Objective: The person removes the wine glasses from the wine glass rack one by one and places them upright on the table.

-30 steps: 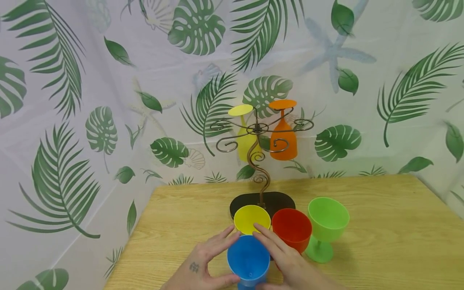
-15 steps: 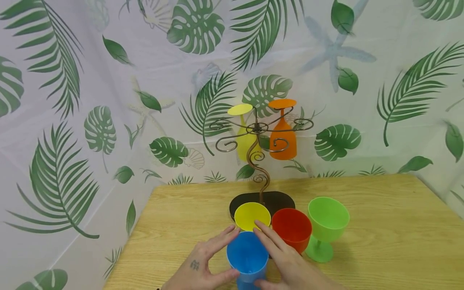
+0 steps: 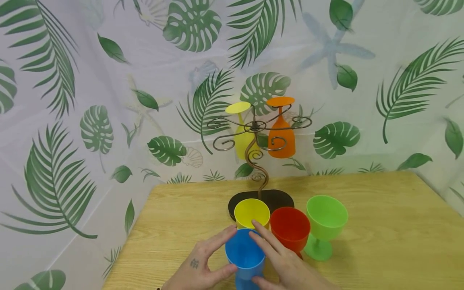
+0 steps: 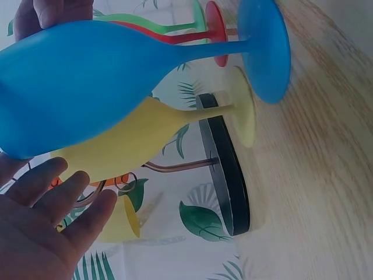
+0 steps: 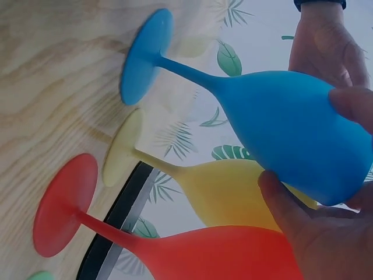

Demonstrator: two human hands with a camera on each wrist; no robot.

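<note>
Both hands hold a blue plastic goblet [image 3: 244, 251], upright near the front of the table. The left hand [image 3: 206, 262] curves thumb and index finger round the left of its bowl. On the other side, thumb and fingers of the right hand [image 3: 286, 266] hold the bowl; one fingertip overlaps the yellow goblet's rim in the head view. In the right wrist view the blue goblet's foot [image 5: 145, 58] is right at the tabletop. Just behind stands a yellow goblet [image 3: 250, 209], with a red goblet [image 3: 290, 225] and a green goblet [image 3: 326, 215] to the right.
A metal scroll-armed glass rack with a black oval base [image 3: 282, 199] stands behind the goblets. From its arms hang an upside-down yellow goblet [image 3: 241, 147] and an orange goblet [image 3: 284, 141]. A leaf-patterned cloth [image 3: 391, 157] backs the wooden table [image 3: 380, 225].
The blue goblet has slid a little forward, toward the rack, between both hands. The yellow goblet in front of it has shifted slightly the same way. The red and green goblets stay put.
</note>
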